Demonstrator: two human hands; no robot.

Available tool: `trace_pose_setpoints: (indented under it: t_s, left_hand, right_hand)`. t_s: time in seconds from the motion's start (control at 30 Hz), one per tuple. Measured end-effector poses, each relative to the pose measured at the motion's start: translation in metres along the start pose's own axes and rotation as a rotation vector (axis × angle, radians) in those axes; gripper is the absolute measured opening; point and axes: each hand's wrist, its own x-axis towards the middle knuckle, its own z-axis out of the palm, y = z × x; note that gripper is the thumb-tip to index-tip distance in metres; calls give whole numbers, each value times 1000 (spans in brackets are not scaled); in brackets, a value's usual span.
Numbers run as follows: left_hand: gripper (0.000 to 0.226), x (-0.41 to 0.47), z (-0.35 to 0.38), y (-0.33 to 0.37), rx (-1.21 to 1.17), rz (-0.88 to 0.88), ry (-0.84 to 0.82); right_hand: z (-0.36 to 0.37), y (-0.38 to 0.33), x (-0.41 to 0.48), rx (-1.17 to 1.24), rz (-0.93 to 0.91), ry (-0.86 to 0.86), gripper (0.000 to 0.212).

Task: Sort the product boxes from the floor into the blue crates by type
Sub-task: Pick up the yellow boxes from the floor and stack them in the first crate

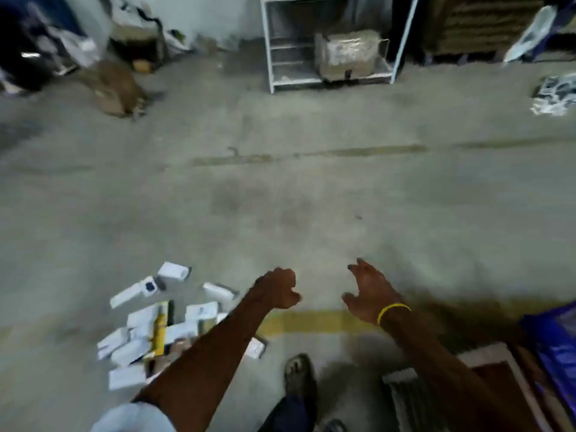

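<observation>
From the head view, motion blur softens the whole scene. The left hand [277,289] reaches forward over the concrete floor [280,188]. Its grip is clenched, fingers curled into a fist with nothing in them. The right hand [367,293] is stretched out beside it, a little apart. Its grip is released, fingers spread and lightly bent, and it holds nothing. A yellow band [394,311] circles the right wrist, and a pale sleeve [134,419] shows at the left upper arm.

The product boxes [140,338] lie in a loose heap on the floor at the lower left, just beside and partly under the left forearm. Most are white, tipped at different angles and overlapping. A long yellow box [160,328] lies across the middle of the heap. Neither hand touches the boxes.

A worn yellow line [311,322] is painted on the floor below both hands. A sandalled foot [299,378] stands near the bottom centre. At the lower right edge there is a blue shape [554,344], too blurred to tell what it is.

Far across the floor stands a white metal rack [268,45], with a wrapped parcel [349,54] on its lowest shelf. A brown sack [115,88] lies at the upper left.
</observation>
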Motion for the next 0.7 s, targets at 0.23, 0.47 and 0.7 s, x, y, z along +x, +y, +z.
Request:
trace_pose_setpoints:
  t_s: [0.23, 0.47, 0.7]
  left_hand:
    - [79, -108, 156, -241, -202, -365, -71]
    - [50, -207, 204, -324, -367, -650, -251]
    - [50, -220, 231, -407, -583, -737, -229]
  right_hand:
    - [154, -86, 8, -200, -161, -446, 70]
    - [240, -192, 23, -315, -289, -643, 60]
    - [316, -274, 51, -342, -358, -745, 61]
